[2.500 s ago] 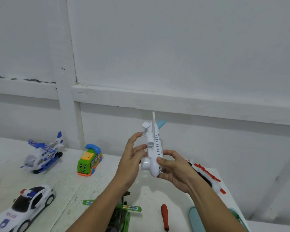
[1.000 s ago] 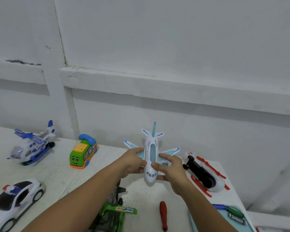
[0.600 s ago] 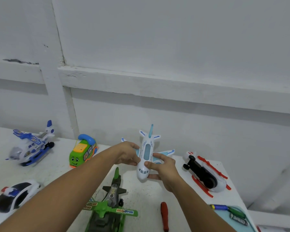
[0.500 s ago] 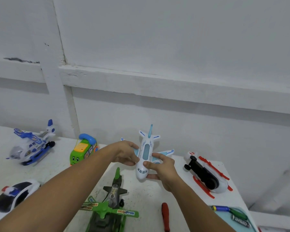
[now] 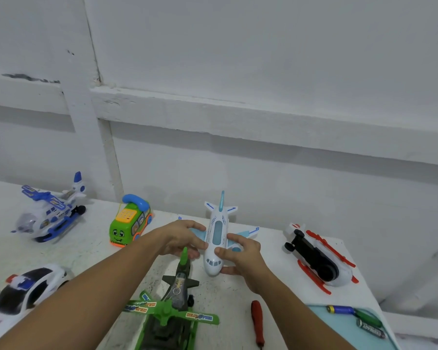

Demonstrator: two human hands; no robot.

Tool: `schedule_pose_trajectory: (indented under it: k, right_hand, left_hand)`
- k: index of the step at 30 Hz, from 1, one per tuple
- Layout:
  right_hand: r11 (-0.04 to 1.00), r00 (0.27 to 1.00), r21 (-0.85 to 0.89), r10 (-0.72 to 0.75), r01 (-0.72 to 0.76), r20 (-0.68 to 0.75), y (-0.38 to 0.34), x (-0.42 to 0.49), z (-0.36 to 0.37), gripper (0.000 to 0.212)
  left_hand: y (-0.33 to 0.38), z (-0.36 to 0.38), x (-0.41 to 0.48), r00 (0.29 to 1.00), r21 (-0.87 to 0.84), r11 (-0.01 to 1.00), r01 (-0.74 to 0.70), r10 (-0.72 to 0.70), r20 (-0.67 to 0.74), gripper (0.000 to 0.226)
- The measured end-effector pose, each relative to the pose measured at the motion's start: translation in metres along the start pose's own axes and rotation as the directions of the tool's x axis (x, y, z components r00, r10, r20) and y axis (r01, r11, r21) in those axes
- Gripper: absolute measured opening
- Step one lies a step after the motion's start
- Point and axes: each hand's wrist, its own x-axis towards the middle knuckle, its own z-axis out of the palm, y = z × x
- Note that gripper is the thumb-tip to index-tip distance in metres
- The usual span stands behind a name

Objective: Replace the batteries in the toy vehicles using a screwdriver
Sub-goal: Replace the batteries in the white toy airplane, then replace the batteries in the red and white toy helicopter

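I had lowered the white plane [image 5: 216, 236] from mid-air, turning it upright at frame centre, seemingly onto the table [image 5: 91, 251]. My left hand [image 5: 183, 238] and right hand [image 5: 242, 253] both gripped its fuselage with curled fingers; the screwdriver [image 5: 257, 322] lay idle lower right, so this toy looked finished

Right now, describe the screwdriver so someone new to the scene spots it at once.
Start at the white table against the wall, then its near edge, in the gap between the green helicopter and the light-blue tray. The screwdriver lies there: the only slim red stick, not a toy.
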Motion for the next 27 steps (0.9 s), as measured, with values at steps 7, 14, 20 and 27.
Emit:
schedule_pose_trajectory:
  k: [7, 14, 20, 27]
  right_hand:
    - [0.999, 0.998, -0.002, 0.042, -0.042, 0.043, 0.007, 0.003, 0.0, 0.063]
    - [0.991, 0.999, -0.129, 0.037, -0.036, 0.005, 0.006, -0.001, -0.001, 0.064]
    - [0.88, 0.999, -0.475, -0.022, 0.001, -0.038, -0.007, -0.016, -0.001, 0.071]
    - [0.703, 0.991, -0.707, -0.133, 0.077, -0.024, -0.008, -0.024, -0.01, 0.072]
  left_hand:
    - [0.007, -0.003, 0.001, 0.999, 0.169, 0.985, 0.036, -0.039, 0.011, 0.061]
    - [0.024, 0.006, -0.01, 0.995, 0.5, 0.863, 0.071, -0.028, -0.093, 0.07]
    - [0.031, 0.014, -0.015, 0.962, 0.631, 0.772, -0.082, 0.227, -0.152, 0.055]
    - [0.042, 0.039, -0.015, 0.925, 0.807, 0.56, -0.189, 0.377, -0.045, 0.049]
